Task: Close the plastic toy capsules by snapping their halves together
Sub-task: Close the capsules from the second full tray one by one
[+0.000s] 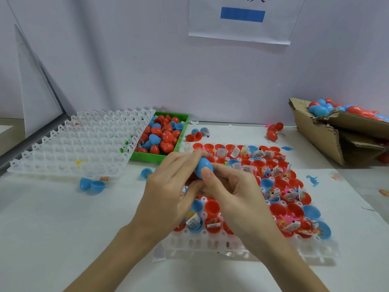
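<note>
A blue egg-shaped capsule [202, 167] is held between both hands above the white grid tray [212, 243]. My left hand [168, 186] grips it from the left with curled fingers, and my right hand [233, 192] pinches it from the right, thumb on its front. The tray under them holds several open red and blue capsule halves [280, 209] with small toys and paper slips inside. Whether the capsule's seam is fully shut is hidden by the fingers.
An empty white grid tray [80, 144] leans at the left. A green bin [147, 158] holds several red and blue capsules. A torn cardboard box [336, 133] with capsules sits at the right. Loose blue halves [92, 185] and small toys lie on the white table.
</note>
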Demonstrator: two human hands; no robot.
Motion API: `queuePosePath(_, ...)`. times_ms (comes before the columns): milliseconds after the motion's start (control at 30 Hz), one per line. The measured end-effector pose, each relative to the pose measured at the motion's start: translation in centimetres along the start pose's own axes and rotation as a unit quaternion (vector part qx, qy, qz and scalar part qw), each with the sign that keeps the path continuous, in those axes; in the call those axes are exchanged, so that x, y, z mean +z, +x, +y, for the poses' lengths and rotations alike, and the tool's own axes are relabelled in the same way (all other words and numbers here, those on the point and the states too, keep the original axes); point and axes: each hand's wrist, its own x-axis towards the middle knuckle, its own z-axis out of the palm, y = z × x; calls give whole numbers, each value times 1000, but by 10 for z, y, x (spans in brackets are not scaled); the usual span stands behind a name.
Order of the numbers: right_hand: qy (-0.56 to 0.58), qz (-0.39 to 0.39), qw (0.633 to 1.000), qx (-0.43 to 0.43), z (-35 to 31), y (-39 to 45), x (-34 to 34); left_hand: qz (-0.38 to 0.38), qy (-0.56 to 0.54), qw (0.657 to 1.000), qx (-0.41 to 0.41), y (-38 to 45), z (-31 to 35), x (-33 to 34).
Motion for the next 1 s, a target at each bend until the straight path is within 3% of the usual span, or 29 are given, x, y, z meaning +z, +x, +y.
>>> queuePosePath(367,86,26,996,18,-2,-2,1,49,-54,994,-81,0,10,-2)
queuePosePath(767,64,19,997,36,-3,0,-4,21,-70,992,-104,3,14,-7)
queuePosePath(1000,54,19,998,0,-5,-1,-1,28,-79,990,-112,4,19,-8)
